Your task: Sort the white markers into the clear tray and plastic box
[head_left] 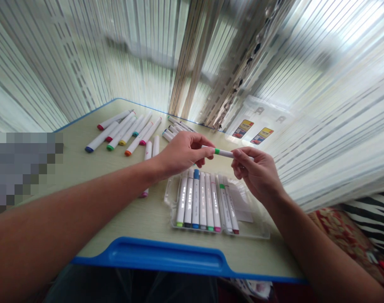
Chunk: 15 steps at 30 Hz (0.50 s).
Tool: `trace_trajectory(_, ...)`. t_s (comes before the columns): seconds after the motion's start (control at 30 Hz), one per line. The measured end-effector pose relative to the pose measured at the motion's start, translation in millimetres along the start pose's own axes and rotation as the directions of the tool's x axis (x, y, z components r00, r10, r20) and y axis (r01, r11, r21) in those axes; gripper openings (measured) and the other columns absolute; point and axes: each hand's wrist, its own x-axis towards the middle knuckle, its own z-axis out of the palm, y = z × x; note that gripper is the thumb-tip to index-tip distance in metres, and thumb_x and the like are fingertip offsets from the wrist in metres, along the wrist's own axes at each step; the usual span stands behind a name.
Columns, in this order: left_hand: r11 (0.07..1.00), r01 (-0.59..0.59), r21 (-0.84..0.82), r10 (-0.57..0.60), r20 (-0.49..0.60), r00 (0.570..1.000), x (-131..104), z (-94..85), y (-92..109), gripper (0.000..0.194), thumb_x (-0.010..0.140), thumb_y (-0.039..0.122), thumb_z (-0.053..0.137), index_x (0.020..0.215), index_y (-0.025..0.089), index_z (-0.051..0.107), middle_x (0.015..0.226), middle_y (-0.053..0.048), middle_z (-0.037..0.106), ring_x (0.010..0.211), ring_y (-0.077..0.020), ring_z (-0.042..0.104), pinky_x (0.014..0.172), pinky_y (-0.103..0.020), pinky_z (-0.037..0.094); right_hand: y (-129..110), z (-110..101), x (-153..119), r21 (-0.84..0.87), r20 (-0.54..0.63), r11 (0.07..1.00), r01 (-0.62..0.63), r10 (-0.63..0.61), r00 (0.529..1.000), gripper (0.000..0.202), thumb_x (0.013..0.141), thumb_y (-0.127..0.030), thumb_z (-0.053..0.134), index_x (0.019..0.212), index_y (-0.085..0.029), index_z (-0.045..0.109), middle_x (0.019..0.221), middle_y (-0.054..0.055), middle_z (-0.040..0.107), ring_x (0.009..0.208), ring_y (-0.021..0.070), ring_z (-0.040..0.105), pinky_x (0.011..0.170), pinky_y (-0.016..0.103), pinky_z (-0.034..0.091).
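Between both hands, a white marker (225,153) with a green band is held level above the table. My left hand (187,152) pinches its left end, and my right hand (256,170) grips the right end, fingers closed. Just below them lies an open clear plastic case (251,229). Several white markers (202,206) rest side by side in it, with lime, black, blue, green, pink and dark red ends. One marker with a green band (224,202) lies in the case's right half, beside a dark-red-ended one. A pale sheet is also there.
Loose markers (128,134) with coloured ends are spread over the table's (94,189) left side, and more sit behind my left hand. A clear bin with yellow labels (244,128) stands at the back right. String curtains (141,54) hang along the far edge.
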Motion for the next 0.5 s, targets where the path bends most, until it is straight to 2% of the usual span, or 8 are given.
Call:
trace_trajectory(0.1, 0.999, 0.001, 0.035, -0.001, 0.005, 1.0, 0.1, -0.3, -0.9, 0.009, 0.083, 0.015, 0.074, 0.088, 0.009, 0.071, 0.071, -0.003, 0.069, 0.055, -0.0088, 0.062, 0.052, -0.021, 0.05, 0.7, -0.4, -1.5, -0.057, 0.024, 0.998, 0.036, -0.034, 0.999, 0.022, 0.071, -0.035, 0.091, 0.076, -0.017, 0.078, 0.059, 0.002, 0.069, 0.041, 0.0071, 0.053, 0.038, 0.019, 0.042)
trace_trajectory(0.23, 0.997, -0.014, 0.082, 0.009, 0.053, 0.999, -2.8, 1.8, -1.2, 0.014, 0.081, 0.021, 0.077, 0.084, 0.009, 0.071, 0.069, -0.003, 0.068, 0.054, -0.0095, 0.061, 0.05, -0.021, 0.048, -0.4, -0.4, -5.2, -0.232, 0.037, 0.966, 0.11, -0.104, 0.994, 0.027, 0.064, -0.034, 0.095, 0.079, -0.018, 0.08, 0.059, 0.001, 0.069, 0.043, 0.0091, 0.056, 0.04, 0.02, 0.043)
trace_trajectory(0.37, 0.976, -0.084, 0.201, 0.061, 0.117, 0.991, -5.2, 3.3, -3.5, 0.024, 0.082, 0.031, 0.078, 0.088, 0.009, 0.074, 0.069, -0.004, 0.069, 0.056, -0.01, 0.058, 0.049, -0.021, 0.043, -2.5, 0.1, -7.0, -0.392, 0.041, 0.909, 0.142, -0.137, 0.99, 0.029, 0.06, -0.035, 0.097, 0.075, -0.017, 0.08, 0.054, 0.0, 0.066, 0.043, 0.0083, 0.051, 0.039, 0.02, 0.039)
trace_trajectory(0.5, 0.962, -0.123, 0.246, 0.09, 0.14, 0.986, -5.3, 3.1, -5.7, 0.029, 0.083, 0.037, 0.077, 0.091, 0.01, 0.076, 0.07, -0.006, 0.071, 0.057, -0.0103, 0.058, 0.051, -0.021, 0.042, -4.5, 0.2, -6.9, -0.442, 0.064, 0.882, 0.161, -0.148, 0.987, 0.029, 0.061, -0.038, 0.096, 0.073, -0.017, 0.08, 0.055, 0.001, 0.066, 0.045, 0.0088, 0.049, 0.04, 0.021, 0.037)
